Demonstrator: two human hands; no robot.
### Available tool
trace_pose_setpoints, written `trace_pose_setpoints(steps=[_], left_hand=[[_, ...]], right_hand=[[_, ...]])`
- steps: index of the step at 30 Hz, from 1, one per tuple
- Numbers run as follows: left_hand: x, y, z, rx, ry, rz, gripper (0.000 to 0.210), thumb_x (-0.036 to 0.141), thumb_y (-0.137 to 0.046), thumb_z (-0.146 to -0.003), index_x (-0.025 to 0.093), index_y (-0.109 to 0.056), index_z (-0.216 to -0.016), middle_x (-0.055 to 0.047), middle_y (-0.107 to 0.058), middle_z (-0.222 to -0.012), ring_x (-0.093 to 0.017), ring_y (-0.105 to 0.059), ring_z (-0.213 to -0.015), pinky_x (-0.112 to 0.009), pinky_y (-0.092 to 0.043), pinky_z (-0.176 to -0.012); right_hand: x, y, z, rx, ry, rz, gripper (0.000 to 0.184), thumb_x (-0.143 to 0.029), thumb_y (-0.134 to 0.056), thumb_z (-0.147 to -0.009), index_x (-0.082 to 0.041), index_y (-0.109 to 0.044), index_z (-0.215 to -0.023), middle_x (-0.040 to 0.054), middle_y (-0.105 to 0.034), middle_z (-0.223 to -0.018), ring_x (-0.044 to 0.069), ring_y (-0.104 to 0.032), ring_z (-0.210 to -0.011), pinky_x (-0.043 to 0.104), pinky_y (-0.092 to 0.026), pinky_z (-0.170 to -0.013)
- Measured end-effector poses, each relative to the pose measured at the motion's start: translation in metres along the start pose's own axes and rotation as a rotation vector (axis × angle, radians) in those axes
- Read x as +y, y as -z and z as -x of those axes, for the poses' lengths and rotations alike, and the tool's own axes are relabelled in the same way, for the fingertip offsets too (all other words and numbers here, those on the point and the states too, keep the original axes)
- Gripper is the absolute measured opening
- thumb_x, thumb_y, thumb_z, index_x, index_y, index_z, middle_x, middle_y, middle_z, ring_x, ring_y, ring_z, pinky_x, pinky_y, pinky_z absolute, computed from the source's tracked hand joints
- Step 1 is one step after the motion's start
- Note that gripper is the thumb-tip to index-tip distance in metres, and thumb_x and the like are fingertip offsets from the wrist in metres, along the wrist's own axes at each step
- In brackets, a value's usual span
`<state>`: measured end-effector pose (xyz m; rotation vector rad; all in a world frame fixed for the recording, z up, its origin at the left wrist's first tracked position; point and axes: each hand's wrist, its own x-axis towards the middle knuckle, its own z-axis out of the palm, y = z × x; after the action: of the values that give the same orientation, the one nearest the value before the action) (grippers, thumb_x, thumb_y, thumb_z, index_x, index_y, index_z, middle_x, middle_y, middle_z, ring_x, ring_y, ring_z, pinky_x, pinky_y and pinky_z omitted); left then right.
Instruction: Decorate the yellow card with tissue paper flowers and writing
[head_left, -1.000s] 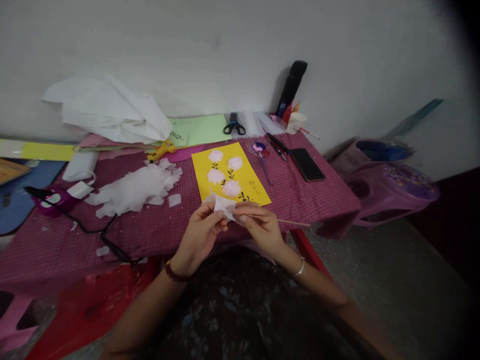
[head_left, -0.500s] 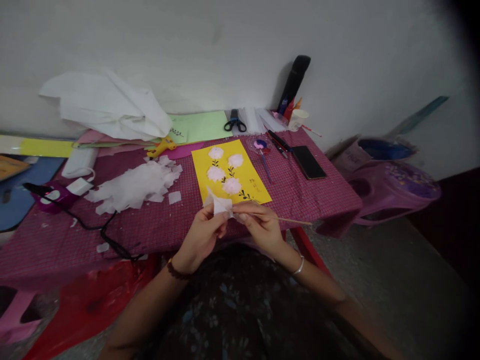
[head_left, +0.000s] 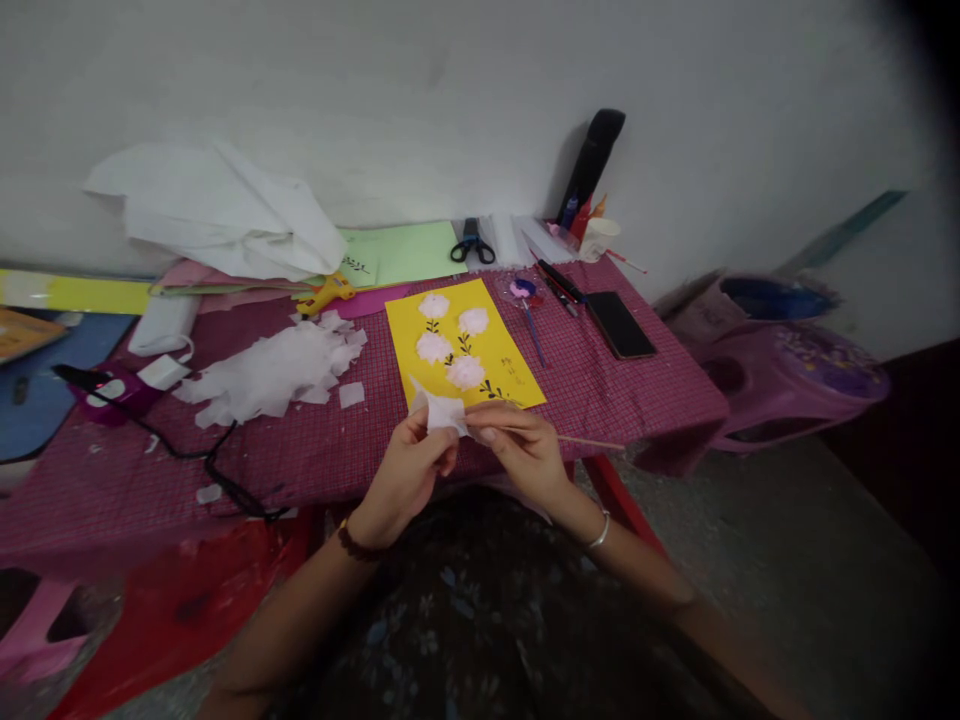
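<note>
My left hand [head_left: 409,470] pinches a small white tissue paper piece [head_left: 445,412] between thumb and fingers, just over the near edge of a yellow card [head_left: 401,335]. My right hand [head_left: 525,450] is closed round a thin wooden stick [head_left: 592,443]; its inner end meets the tissue, its other end points right. Fluffy pale pink paper flowers [head_left: 465,371] sit on the card among dark painted leaves, with dark handwriting at the right. Left of the card lies a heap of cut white tissue squares [head_left: 274,370], one loose square [head_left: 352,394] beside it.
Behind the card are a yellow glue gun [head_left: 326,295], scissors [head_left: 471,242] and green paper [head_left: 409,250]. Right of it lie a paint-stained brush [head_left: 536,335], pens [head_left: 559,285] and a phone [head_left: 619,324]. A black cable [head_left: 217,470] crosses the left side. Pink stool [head_left: 795,390] stands right.
The view has shifted very slightly, so things sit a little further right. Both hands keep their hold on the tissue and stick, with hardly any movement.
</note>
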<state>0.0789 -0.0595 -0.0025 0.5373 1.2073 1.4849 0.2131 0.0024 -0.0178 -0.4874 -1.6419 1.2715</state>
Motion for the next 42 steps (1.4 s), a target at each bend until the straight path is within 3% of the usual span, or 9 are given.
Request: trace_pose_setpoints(steps=[6, 17, 26, 30, 37, 42], left_hand=[[0.0002, -0.0003, 0.0006, 0.0, -0.041, -0.009, 0.016, 0.023, -0.073, -0.064, 0.016, -0.061, -0.071, 0.007, -0.05, -0.051, -0.004, -0.038, -0.041, -0.017, -0.03, -0.038], [-0.0003, -0.0002, 0.0011, 0.003, -0.045, -0.012, 0.016, 0.025, -0.074, -0.065, 0.014, -0.065, -0.072, 0.004, -0.056, -0.054, -0.005, -0.043, -0.042, -0.017, -0.031, -0.038], [0.0003, 0.0012, 0.0004, 0.019, -0.044, -0.023, 0.017, 0.025, -0.075, -0.064, 0.013, -0.063, -0.068, 0.003, -0.057, -0.054, -0.005, -0.044, -0.042, -0.016, -0.032, -0.038], [0.0007, 0.0026, 0.0004, 0.023, -0.043, -0.008, 0.019, 0.026, -0.076, -0.064, 0.014, -0.061, -0.067, 0.003, -0.057, -0.054, -0.005, -0.045, -0.042, -0.016, -0.033, -0.038], [-0.0009, 0.0006, 0.0013, 0.011, -0.06, -0.017, 0.016, 0.024, -0.073, -0.065, 0.014, -0.062, -0.069, 0.004, -0.056, -0.052, -0.005, -0.043, -0.042, -0.016, -0.032, -0.038], [0.0005, 0.0003, 0.0016, 0.021, -0.048, -0.005, 0.011, 0.02, -0.07, -0.063, 0.015, -0.062, -0.066, 0.004, -0.057, -0.052, -0.006, -0.045, -0.041, -0.017, -0.033, -0.038]], right_hand=[[0.0007, 0.0008, 0.0002, -0.049, 0.047, 0.056, 0.029, -0.018, -0.062, -0.087, -0.04, -0.073, -0.102, -0.0019, -0.075, -0.102, 0.016, -0.067, -0.096, 0.038, -0.056, -0.085], [0.0024, -0.0018, -0.0014, -0.015, 0.087, 0.044, 0.034, -0.013, -0.061, -0.087, -0.04, -0.072, -0.104, -0.0022, -0.076, -0.097, 0.016, -0.068, -0.092, 0.036, -0.056, -0.082], [0.0054, -0.0005, -0.0024, 0.034, 0.023, -0.037, 0.022, -0.017, -0.063, -0.086, -0.031, -0.075, -0.098, 0.0002, -0.077, -0.092, 0.016, -0.069, -0.088, 0.033, -0.057, -0.081], [0.0053, 0.0021, -0.0025, -0.014, 0.058, -0.062, 0.025, -0.016, -0.062, -0.087, -0.034, -0.074, -0.099, -0.0007, -0.076, -0.096, 0.015, -0.069, -0.092, 0.034, -0.057, -0.083], [0.0055, 0.0051, 0.0011, -0.062, 0.145, 0.129, 0.029, -0.014, -0.06, -0.088, -0.033, -0.072, -0.106, 0.0014, -0.073, -0.104, 0.016, -0.067, -0.096, 0.036, -0.056, -0.085], [0.0043, 0.0051, 0.0004, -0.027, 0.129, 0.06, 0.024, -0.016, -0.061, -0.088, -0.031, -0.073, -0.103, 0.0016, -0.074, -0.1, 0.015, -0.068, -0.094, 0.035, -0.057, -0.082]])
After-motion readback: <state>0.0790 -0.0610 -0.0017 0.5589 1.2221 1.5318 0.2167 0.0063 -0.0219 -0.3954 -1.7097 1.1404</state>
